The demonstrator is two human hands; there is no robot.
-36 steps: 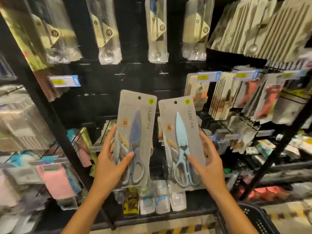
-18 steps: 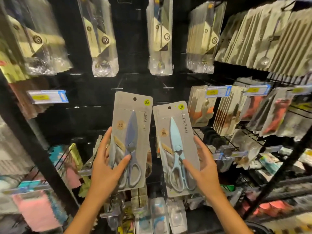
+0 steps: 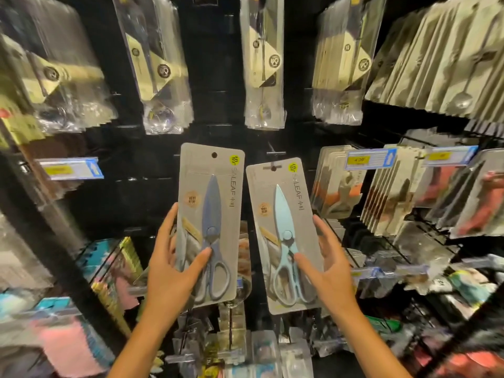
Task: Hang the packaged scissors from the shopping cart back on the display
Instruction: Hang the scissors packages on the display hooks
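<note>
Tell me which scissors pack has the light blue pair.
The pack in the right hand, light blue scissors; the left hand's pack holds grey-blue scissors.

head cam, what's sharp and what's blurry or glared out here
Head view: the two scissor packs, grey-blue and light blue, and both hands are fairly sharp; the left price tag and edge shelves smear with motion blur; the clear cutlery bags up top catch glare; wide-angle bending at the sides.

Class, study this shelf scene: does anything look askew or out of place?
Yes: two scissor packs are hand-held, not hung. The left hand tilts the grey-blue scissors pack rightward; the right hand tilts the light-blue scissors pack leftward.
</note>
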